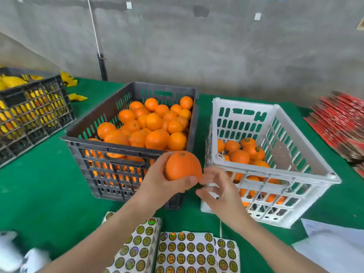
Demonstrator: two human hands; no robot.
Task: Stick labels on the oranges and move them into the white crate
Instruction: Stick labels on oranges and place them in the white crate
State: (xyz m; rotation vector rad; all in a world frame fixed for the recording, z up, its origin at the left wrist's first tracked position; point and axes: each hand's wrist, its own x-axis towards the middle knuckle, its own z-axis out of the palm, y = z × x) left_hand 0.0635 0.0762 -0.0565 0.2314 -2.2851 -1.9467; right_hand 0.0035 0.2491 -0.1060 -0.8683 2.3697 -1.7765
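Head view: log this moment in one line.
left hand: holds orange | right hand: blurred beside orange, grip unclear | white crate: labelled oranges inside

The right hand (218,192) blurs at its fingers; label sheets (185,251) run off the bottom edge.

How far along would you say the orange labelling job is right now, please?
Done: a shallow layer of labelled oranges lies in the white crate. In hand: the left hand grips one orange while the blurred right hand reaches its side; no label shows on it. Left: the dark crate is heaped with more oranges, and label sheets lie nearby.
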